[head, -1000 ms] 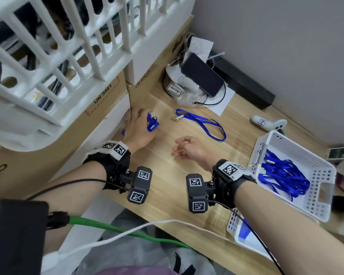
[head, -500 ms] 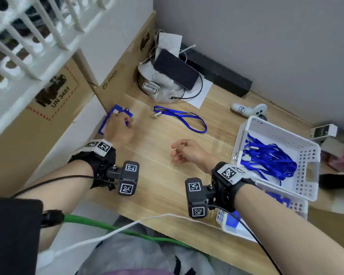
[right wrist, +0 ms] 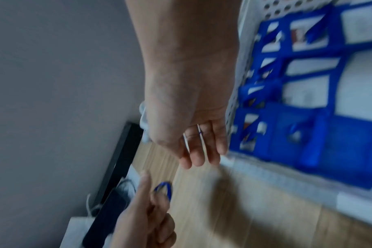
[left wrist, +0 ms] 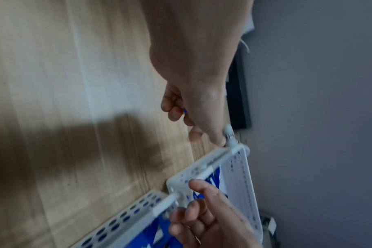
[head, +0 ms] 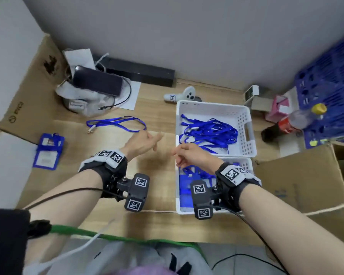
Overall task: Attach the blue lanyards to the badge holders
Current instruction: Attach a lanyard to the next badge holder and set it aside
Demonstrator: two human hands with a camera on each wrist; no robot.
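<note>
Now left hand (head: 142, 142) has left the badge holder (head: 48, 150).

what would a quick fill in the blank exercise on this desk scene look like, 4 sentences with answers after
1. The far white basket holds a tangle of blue ____.
2. The near white basket holds blue badge ____.
3. One badge holder lies apart on the desk, on the person's ____ side.
4. A single loose lanyard lies on the ____, outside both baskets.

Missing words: lanyards; holders; left; desk
</note>
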